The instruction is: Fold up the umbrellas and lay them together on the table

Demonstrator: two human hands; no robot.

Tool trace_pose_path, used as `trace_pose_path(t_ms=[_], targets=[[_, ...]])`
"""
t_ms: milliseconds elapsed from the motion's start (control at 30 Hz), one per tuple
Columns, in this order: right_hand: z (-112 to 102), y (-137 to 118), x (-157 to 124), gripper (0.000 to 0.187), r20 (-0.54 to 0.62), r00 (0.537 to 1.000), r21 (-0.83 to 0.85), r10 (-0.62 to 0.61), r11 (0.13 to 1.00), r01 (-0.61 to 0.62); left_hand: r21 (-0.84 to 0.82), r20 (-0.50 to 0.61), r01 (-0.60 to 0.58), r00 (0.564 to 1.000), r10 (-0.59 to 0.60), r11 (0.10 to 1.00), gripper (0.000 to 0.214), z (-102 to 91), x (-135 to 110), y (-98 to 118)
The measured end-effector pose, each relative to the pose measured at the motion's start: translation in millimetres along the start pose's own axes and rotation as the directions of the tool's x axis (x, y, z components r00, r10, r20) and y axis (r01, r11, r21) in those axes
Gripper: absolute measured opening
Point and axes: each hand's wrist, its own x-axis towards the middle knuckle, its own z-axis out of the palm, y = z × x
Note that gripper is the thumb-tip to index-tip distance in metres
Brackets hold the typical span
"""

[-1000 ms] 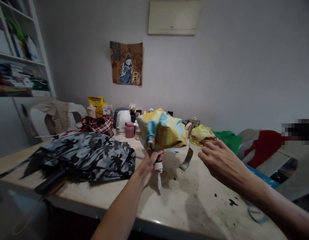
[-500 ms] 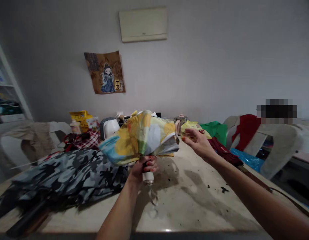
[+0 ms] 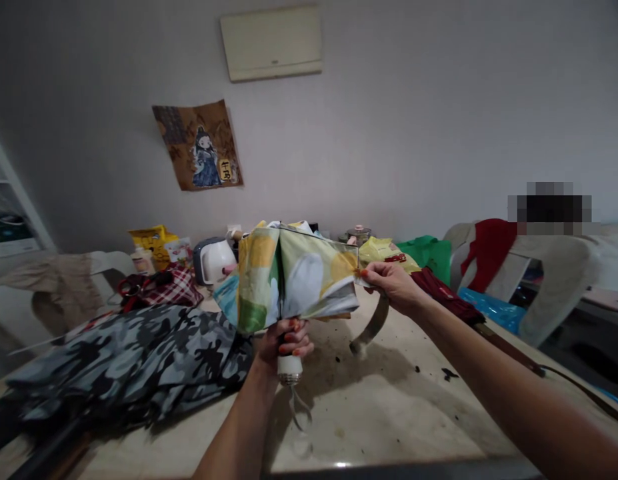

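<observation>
My left hand (image 3: 283, 340) is wrapped round the white handle of a folded flower-print umbrella (image 3: 293, 280) and holds it upright above the table (image 3: 389, 413). The canopy of yellow, green, blue and white cloth hangs loose above my fist. My right hand (image 3: 391, 283) pinches the right edge of that canopy, where its strap (image 3: 369, 325) dangles toward the tabletop. A wrist loop hangs below the handle.
A camouflage umbrella (image 3: 129, 363) lies collapsed on the left of the table. Behind stand a white kettle (image 3: 213, 260), a plaid bag (image 3: 163, 287), yellow packets and a small pot. Red and green cloth and a chair are at the right, where a person sits.
My right hand has reached in and taken hold of the canopy's edge. The umbrella has turned in my left hand, and the view has swung to the right.
</observation>
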Motion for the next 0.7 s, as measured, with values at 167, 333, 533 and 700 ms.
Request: trace_pose_path(t_ms=[167,333,533,700], targets=[[-4.9,19.9,-2.7,0.059,0.007,0.995,0.010,0.104,0.994,-0.105,0.013,0.025,0.000,1.000,0.000,1.000,0.050,-0.5,0.7,-4.4],[14.7,46.9,1.7,0.063,0.024,0.987,-0.066,0.159,0.985,-0.157,-0.008,0.177,0.084,0.981,-0.081,0.996,0.057,4.3,3.7,-14.9],[20.0,45.7,10.3,0.030,-0.153,0.988,-0.314,0.033,0.946,-0.081,0.018,0.183,0.104,0.977,-0.106,0.994,0.051,15.0,3.2,-17.5],[14.1,4.9,-6.6,0.016,-0.244,0.879,-0.730,-0.410,0.674,0.112,0.008,0.071,0.042,0.997,-0.042,0.999,0.041,12.1,1.3,-9.3]])
